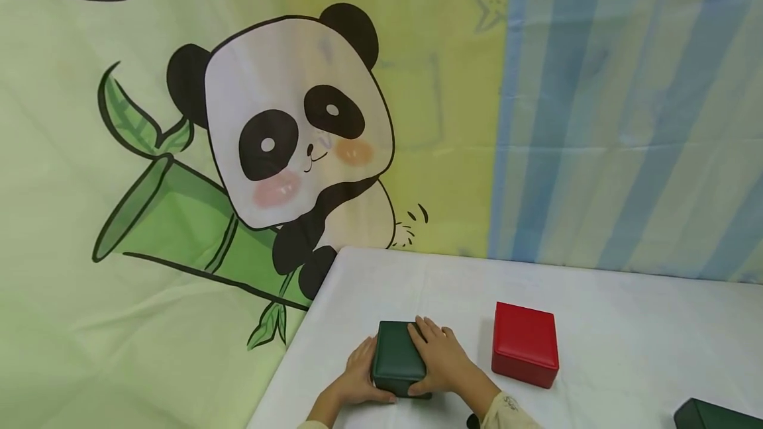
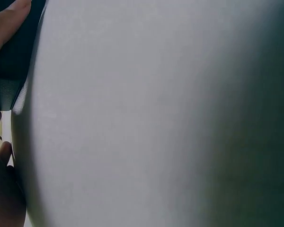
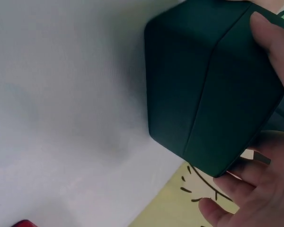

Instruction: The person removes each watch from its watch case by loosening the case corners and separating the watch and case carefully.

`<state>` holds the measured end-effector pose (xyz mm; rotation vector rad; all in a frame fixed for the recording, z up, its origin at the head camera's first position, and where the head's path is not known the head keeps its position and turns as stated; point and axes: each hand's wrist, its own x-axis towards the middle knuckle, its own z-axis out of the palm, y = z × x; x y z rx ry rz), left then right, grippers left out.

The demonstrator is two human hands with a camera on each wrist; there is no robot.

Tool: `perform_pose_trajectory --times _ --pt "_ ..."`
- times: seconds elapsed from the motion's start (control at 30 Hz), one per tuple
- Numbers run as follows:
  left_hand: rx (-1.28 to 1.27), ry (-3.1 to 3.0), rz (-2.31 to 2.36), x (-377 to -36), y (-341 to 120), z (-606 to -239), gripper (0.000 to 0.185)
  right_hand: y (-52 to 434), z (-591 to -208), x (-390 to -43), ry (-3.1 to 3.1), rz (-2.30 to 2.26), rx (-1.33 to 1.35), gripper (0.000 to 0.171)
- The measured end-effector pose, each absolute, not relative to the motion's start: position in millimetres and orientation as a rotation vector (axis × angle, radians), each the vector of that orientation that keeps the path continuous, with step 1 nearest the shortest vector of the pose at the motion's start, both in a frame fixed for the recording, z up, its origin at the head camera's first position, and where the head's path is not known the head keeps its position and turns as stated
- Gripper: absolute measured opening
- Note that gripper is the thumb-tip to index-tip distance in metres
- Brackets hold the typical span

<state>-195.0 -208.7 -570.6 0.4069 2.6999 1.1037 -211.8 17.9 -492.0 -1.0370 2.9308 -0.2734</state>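
the dark green box [image 1: 396,357] is held near the front left corner of the white table [image 1: 626,323], clasped from both sides so that it is steadied between the palms. the left hand [image 1: 357,376] is curled against its left wall, while the right hand [image 1: 440,357] is laid over the top and right edge, fingers wrapped round it. a red box [image 1: 524,343] is left apart on the right, untouched.

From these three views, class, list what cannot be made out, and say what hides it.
- Dark green box, head view: its sides lie under the left hand and the right hand.
- Second dark box, head view: cut off by the bottom edge.
- Red box, right wrist view: only a corner shows.
- Left wrist view: the white table fills the frame, blurred.
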Motion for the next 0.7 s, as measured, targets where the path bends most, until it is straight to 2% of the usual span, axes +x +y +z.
perform_pose_trajectory --times 0.4,0.7 --pt "0.406 2.68 1.095 -200.9 -208.8 -567.1 0.117 17.6 -475.0 -227.4 2.884 -0.24 -1.076 0.103" --pt "0.386 2.661 1.076 -195.7 -206.6 -564.2 0.114 16.8 -453.2 -243.2 2.681 -0.402 -1.015 0.098"
